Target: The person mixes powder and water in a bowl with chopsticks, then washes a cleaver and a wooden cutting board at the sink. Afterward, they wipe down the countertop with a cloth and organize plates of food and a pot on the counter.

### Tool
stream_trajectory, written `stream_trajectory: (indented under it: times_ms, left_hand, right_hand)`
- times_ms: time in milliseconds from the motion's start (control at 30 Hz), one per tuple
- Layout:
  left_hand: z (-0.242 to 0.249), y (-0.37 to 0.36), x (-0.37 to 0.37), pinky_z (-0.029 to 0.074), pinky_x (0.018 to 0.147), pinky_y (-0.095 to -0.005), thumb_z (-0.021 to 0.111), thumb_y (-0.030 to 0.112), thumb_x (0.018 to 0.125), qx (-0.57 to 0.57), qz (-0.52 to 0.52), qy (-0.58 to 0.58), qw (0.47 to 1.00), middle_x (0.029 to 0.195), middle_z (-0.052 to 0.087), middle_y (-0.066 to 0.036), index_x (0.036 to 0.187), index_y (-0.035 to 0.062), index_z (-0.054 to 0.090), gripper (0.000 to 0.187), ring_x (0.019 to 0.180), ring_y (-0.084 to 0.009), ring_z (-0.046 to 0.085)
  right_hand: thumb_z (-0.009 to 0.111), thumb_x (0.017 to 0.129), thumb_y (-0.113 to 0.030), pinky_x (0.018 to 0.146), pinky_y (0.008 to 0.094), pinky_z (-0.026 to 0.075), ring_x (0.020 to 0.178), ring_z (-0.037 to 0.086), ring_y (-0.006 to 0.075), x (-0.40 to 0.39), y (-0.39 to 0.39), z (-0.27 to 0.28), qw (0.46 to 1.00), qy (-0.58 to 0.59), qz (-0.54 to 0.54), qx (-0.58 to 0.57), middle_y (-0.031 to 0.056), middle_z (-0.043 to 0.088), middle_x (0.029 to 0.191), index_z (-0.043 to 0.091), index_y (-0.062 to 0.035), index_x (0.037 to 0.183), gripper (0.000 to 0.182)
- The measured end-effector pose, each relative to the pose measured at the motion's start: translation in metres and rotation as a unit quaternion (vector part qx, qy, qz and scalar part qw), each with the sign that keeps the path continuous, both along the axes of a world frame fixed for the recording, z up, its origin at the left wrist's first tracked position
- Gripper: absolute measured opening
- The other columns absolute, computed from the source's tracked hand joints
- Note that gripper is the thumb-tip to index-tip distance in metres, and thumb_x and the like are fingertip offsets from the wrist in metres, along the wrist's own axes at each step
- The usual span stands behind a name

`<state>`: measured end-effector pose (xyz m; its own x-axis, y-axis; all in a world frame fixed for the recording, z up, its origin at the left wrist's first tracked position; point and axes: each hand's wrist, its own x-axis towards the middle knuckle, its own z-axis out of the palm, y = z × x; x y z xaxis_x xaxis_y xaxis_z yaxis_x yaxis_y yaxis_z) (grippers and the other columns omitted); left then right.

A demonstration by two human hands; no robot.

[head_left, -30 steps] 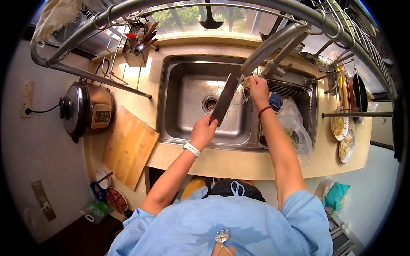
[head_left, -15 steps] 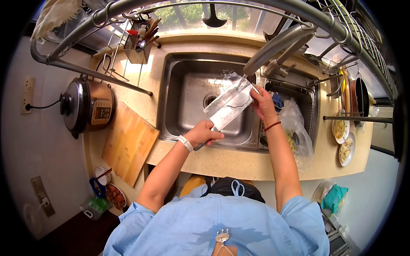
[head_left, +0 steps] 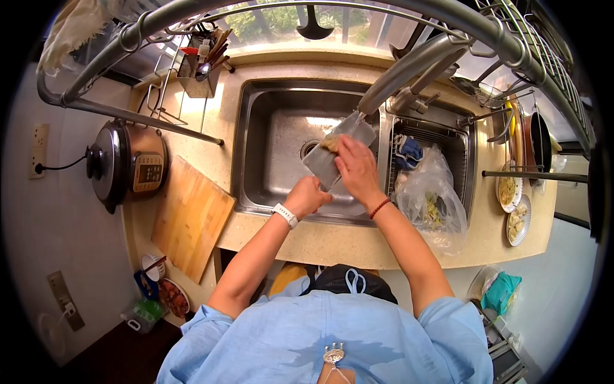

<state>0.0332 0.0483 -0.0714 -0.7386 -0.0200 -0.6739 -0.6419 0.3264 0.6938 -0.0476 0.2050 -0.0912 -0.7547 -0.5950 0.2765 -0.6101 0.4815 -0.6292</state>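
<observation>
A cleaver with a broad wet blade (head_left: 325, 168) is tilted over the left sink basin (head_left: 272, 173), its far end below the tap spout (head_left: 390, 83). My left hand (head_left: 306, 197) is closed around its handle, which is mostly hidden. On the flat of the blade, my right hand (head_left: 357, 165) presses a small yellowish-brown scrubbing pad (head_left: 330, 142); its fingers cover part of the pad.
Right of the basin, a smaller sink holds a dark blue cloth (head_left: 408, 152) and a clear plastic bag (head_left: 435, 205) of scraps. A wooden cutting board (head_left: 192, 217) and an electric cooker (head_left: 128, 163) stand left. Plates of food (head_left: 519, 221) sit right. A metal rack (head_left: 160, 120) arches overhead.
My right hand has moved left and down from the blade's far edge onto its flat face, where the pad now shows. My left hand keeps its hold on the handle.
</observation>
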Motion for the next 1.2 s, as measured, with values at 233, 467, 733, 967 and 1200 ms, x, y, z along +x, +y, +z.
stream_trajectory:
  times_ms: [233,467,733,967,1200]
  left_hand:
    - [-0.014,0.010,0.025,0.040,0.040,-0.0292,0.073,0.013,0.076,-0.036,-0.016,0.040,0.998,0.056,0.052,-0.005,0.071,-0.0007,0.051,0.027,0.045,-0.0120,0.051]
    - [0.000,0.005,0.009,0.042,0.041,-0.0295,0.073,0.016,0.076,-0.054,-0.008,0.023,0.998,0.057,0.053,-0.007,0.073,-0.0033,0.054,0.028,0.045,-0.0133,0.053]
    - [0.002,-0.004,-0.006,0.045,0.045,-0.0337,0.073,0.018,0.072,-0.054,-0.021,0.022,0.998,0.054,0.058,-0.012,0.064,-0.0009,0.053,0.028,0.044,-0.0206,0.059]
    - [-0.002,0.001,-0.009,0.046,0.047,-0.0343,0.072,0.015,0.072,0.022,0.045,0.056,0.997,0.055,0.058,-0.012,0.067,-0.0005,0.052,0.026,0.046,-0.0193,0.059]
    - [0.001,0.001,0.004,0.041,0.039,-0.0265,0.068,0.007,0.076,-0.029,-0.021,0.014,0.999,0.057,0.052,-0.006,0.073,-0.0033,0.052,0.019,0.045,-0.0114,0.052]
  right_hand:
    - [0.055,0.089,-0.021,0.085,0.0421,0.048,0.094,0.062,0.0370,-0.103,0.021,-0.049,0.953,-0.171,-0.248,-0.017,0.0173,0.067,0.102,0.068,-0.0036,0.101,0.025]
    - [0.060,0.087,-0.008,0.097,0.0379,0.044,0.112,0.057,0.0321,-0.066,0.012,-0.029,0.980,-0.055,-0.177,-0.078,0.0129,0.064,0.117,0.068,-0.0027,0.104,0.020]
    - [0.057,0.089,-0.005,0.113,0.0450,0.030,0.130,0.045,0.0309,0.013,-0.013,-0.011,0.995,-0.090,-0.004,-0.043,0.0095,0.056,0.134,0.062,-0.0070,0.121,0.033]
    - [0.057,0.089,-0.005,0.114,0.0470,0.026,0.134,0.042,0.0282,0.023,-0.016,-0.004,0.994,-0.098,0.040,-0.020,0.0080,0.050,0.141,0.059,-0.0132,0.128,0.040]
    - [0.059,0.090,-0.017,0.097,0.0417,0.045,0.113,0.057,0.0359,-0.054,0.010,-0.032,0.974,-0.050,-0.218,-0.032,0.0187,0.057,0.128,0.063,-0.0088,0.120,0.032]
